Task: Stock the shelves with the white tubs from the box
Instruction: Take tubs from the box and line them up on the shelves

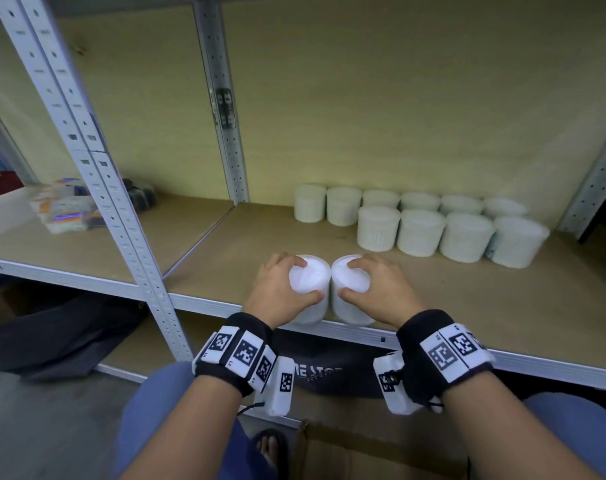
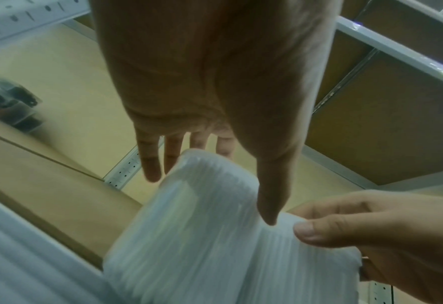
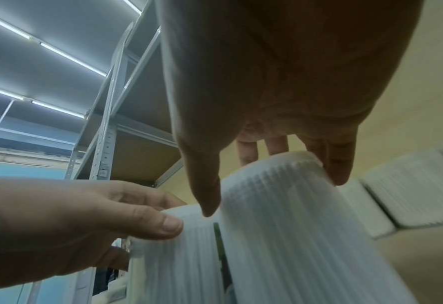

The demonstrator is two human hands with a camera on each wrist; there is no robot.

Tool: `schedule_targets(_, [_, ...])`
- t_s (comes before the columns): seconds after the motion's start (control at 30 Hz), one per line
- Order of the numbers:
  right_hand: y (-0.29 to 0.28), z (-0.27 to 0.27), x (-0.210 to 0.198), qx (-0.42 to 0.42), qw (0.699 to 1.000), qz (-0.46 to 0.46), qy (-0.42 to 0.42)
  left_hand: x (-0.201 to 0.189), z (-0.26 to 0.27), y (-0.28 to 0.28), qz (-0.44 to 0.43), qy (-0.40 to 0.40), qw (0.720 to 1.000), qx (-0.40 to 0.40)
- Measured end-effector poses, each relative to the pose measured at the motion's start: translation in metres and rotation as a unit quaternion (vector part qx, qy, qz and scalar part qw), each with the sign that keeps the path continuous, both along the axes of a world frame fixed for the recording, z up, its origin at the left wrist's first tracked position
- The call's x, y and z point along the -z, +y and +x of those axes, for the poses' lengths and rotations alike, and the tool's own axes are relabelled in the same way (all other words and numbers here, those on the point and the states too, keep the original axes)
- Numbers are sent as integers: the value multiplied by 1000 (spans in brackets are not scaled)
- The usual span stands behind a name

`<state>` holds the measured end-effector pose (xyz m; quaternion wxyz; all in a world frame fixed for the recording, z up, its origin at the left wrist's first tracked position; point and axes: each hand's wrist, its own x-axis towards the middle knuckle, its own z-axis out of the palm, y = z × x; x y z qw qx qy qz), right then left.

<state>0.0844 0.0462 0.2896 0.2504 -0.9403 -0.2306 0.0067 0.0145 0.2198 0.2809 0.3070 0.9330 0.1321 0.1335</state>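
Two white ribbed tubs stand side by side, nearly touching, at the front edge of the shelf board point(image 1: 225, 271). My left hand point(image 1: 308, 278) grips the left tub point(image 1: 312, 311) from above, thumb on the near side and fingers over the far rim. My right hand point(image 1: 348, 278) grips the right tub point(image 1: 346, 311) the same way. The left wrist view shows the left hand point(image 2: 211, 197) over its tub point(image 2: 189, 246); the right wrist view shows the right hand point(image 3: 275, 197) over its tub point(image 3: 293, 246). Whether the tubs rest on the board is unclear. Several stocked tubs point(image 1: 419, 230) stand in two rows at the back right.
A perforated metal upright point(image 1: 121, 220) rises at the left of the bay. Packets point(image 1: 66, 209) lie on the neighbouring shelf. An open cardboard box point(image 1: 363, 452) sits on the floor between my knees, and a dark bag point(image 1: 315, 372) lies under the shelf.
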Motion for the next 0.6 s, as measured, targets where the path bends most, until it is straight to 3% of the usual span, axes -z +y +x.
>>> schedule_targets(0.33, [-13, -13, -11, -20, 999, -1, -34, -16, -14, -9, 81, -21, 996, 37])
schedule_targets(0.6, [-14, -13, -12, -34, 998, -21, -45, -16, -13, -10, 87, -8, 996, 35])
